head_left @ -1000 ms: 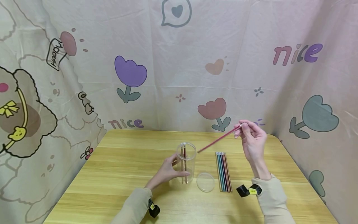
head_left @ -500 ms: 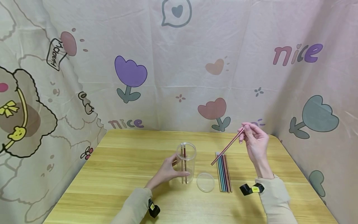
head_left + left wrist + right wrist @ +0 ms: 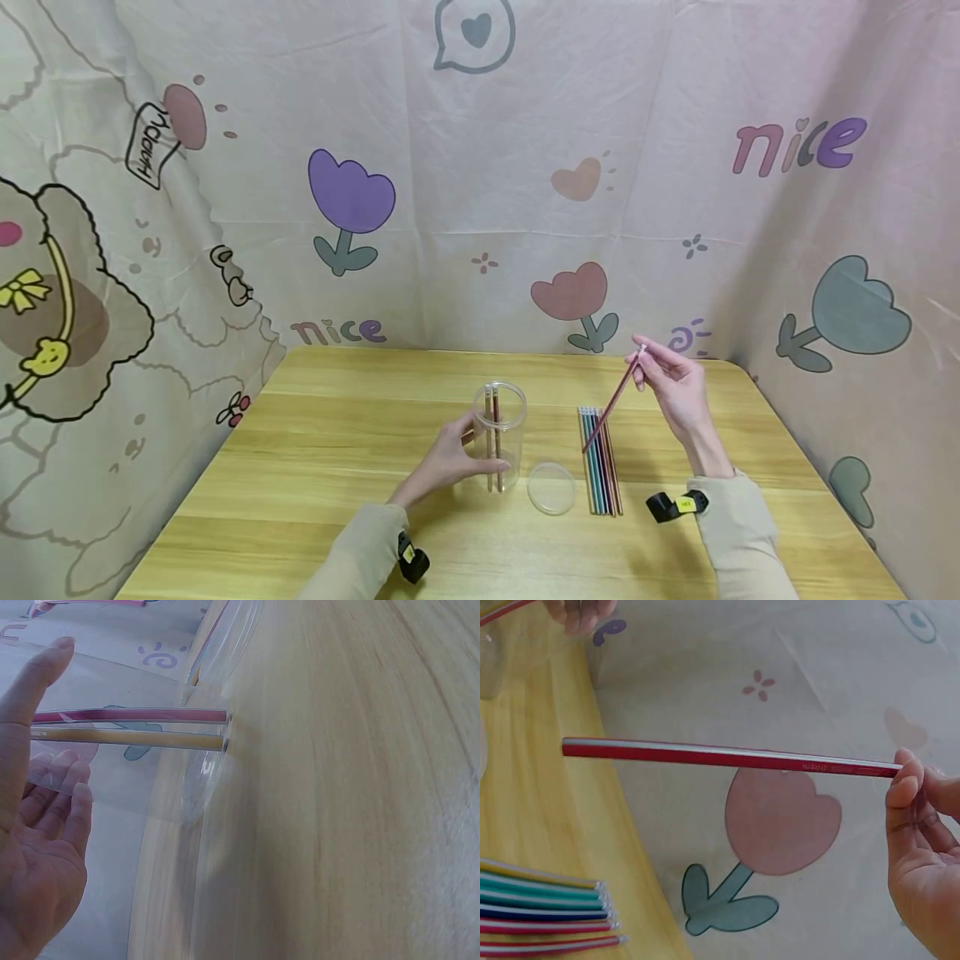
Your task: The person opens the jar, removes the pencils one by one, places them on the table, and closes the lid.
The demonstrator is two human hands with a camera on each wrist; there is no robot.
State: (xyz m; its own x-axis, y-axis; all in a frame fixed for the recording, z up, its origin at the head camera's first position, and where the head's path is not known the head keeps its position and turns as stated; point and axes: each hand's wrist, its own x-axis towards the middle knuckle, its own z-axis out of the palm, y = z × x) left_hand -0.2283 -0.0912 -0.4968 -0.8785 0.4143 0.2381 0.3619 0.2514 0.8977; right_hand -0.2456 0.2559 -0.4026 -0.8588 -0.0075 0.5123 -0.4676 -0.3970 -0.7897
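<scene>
My left hand (image 3: 450, 457) grips a clear plastic jar (image 3: 513, 450) around its side; the jar stands upright and lidless on the table. Inside it two pencils stand, a red pencil (image 3: 135, 715) and a gold pencil (image 3: 135, 737). With thumb and fingertips my right hand (image 3: 678, 392) pinches another red pencil (image 3: 727, 755) by its upper end. This pencil slants down to the left, its lower end over the row of pencils (image 3: 600, 462) in the head view. Those lie side by side: yellow, green, blue and red ones show in the right wrist view.
A round clear lid (image 3: 551, 489) lies flat between the jar and the row of pencils. The wooden table (image 3: 300, 467) ends at a printed cloth backdrop (image 3: 465, 183) behind and at both sides. A black camera (image 3: 675, 505) sits on the right wrist.
The red pencil in my right hand has swung from a shallow slant near the jar's rim to a steeper one, its lower end now over the row. The left hand and jar stay put.
</scene>
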